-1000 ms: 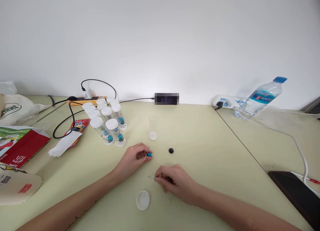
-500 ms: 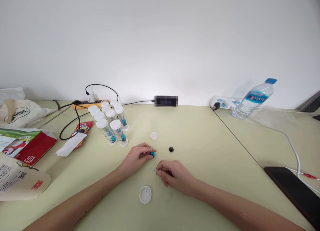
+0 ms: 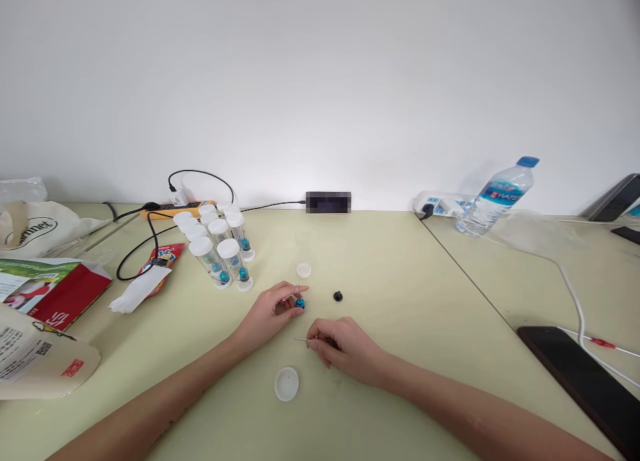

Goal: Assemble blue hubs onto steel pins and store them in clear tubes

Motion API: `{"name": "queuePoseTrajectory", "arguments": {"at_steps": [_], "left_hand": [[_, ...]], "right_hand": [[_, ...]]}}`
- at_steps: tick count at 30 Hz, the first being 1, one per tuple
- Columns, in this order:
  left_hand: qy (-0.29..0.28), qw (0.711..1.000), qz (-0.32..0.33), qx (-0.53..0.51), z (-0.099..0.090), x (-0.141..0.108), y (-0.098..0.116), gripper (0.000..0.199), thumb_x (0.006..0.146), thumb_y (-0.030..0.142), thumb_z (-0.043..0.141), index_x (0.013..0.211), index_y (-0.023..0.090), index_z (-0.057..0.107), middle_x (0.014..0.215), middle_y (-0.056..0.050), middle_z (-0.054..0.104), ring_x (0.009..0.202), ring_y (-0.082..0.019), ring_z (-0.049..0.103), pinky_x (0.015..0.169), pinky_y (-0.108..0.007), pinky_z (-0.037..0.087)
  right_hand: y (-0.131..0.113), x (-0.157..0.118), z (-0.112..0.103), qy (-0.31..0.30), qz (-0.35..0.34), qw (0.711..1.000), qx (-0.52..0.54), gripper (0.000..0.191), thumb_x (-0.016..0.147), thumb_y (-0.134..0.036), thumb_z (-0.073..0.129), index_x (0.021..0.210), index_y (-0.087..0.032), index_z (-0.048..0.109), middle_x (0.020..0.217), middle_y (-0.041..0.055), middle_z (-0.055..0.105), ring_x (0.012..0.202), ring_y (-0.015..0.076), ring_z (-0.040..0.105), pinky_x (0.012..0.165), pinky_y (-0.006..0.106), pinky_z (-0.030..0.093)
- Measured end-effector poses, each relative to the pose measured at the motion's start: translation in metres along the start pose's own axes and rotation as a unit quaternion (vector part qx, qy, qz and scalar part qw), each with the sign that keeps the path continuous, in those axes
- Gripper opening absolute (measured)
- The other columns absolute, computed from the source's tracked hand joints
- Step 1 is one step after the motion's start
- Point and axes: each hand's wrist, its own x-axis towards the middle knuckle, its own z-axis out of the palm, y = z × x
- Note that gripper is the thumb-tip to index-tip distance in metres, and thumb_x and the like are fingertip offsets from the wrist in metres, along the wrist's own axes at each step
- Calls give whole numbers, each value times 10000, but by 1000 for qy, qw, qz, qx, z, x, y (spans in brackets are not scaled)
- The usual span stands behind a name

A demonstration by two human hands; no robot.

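Between the thumb and fingers of my left hand (image 3: 270,312) is a small blue part (image 3: 300,303) with a thin wire standing up from it. My right hand (image 3: 344,346) pinches a thin metal rod (image 3: 301,340) that points left, below the blue part and apart from it. A small black part (image 3: 338,296) lies on the table, up and right of the blue part. Nearer to me rests a round white cap (image 3: 287,384). Beyond my hands a clear tube with a white cap (image 3: 303,270) stands on the table.
Several clear tubes with white lids (image 3: 229,249) and blue parts inside stand at the left. Behind them is an orange power strip (image 3: 193,208). A water bottle (image 3: 497,198) leans at the right, and a black phone (image 3: 575,381) lies nearer. Packages and bags crowd the far left.
The whole view has shifted a little, so most things appear slightly further left. My left hand has tilted the blue part a little; both hands keep their holds.
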Motion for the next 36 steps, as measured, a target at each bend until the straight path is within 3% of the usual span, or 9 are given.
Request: {"name": "queuePoseTrajectory", "arguments": {"at_steps": [3, 9, 22, 28, 32, 36], "left_hand": [[7, 1000, -2, -11, 0, 0, -1, 380, 786, 287, 603, 1164, 255, 581, 991, -44, 584, 765, -144, 558, 723, -294, 481], [6, 1000, -3, 4, 0, -1, 2, 171, 821, 302, 558, 912, 210, 669, 953, -53, 610, 792, -157, 563, 719, -280, 467], [39, 999, -11, 18, 0, -2, 3, 127, 773, 309, 608, 752, 183, 606, 728, 0, 562, 650, -127, 485, 587, -241, 396], [33, 998, -12, 51, 3, -2, 5, 123, 753, 271, 630, 744, 194, 534, 767, 15, 532, 638, -115, 472, 566, -230, 396], [15, 998, -5, 57, 0, 0, 2, 68, 777, 262, 608, 791, 195, 604, 851, -8, 562, 661, -118, 486, 604, -243, 406], [11, 999, 0, 33, -2, 2, -5, 168, 814, 256, 563, 947, 223, 661, 906, -31, 584, 756, -145, 533, 685, -264, 433]], "right_hand": [[0, 0, 0, 1, -9, 1000, -10, 162, 893, -227, 418, 809, -199, 553, 552, -56, 528, 457, 72, 384, 473, 182, 313], [-2, 0, 1, 6, -13, 1000, -16, 192, 896, -221, 406, 802, -201, 572, 555, -50, 518, 455, 75, 385, 469, 181, 314], [-1, 2, 1, 15, -32, 999, -39, 186, 875, -170, 415, 780, -196, 572, 560, -43, 520, 478, 78, 397, 497, 185, 305], [2, 1, 2, 16, -52, 997, -59, 190, 867, -146, 408, 757, -200, 553, 550, -54, 483, 471, 71, 347, 475, 182, 271], [3, 2, 2, 18, -61, 996, -67, 192, 878, -151, 396, 766, -204, 542, 559, -53, 495, 477, 75, 352, 484, 190, 279], [5, -2, 4, 39, -87, 994, -45, 184, 921, -201, 368, 815, -212, 518, 597, -45, 514, 504, 84, 391, 511, 200, 309]]}}
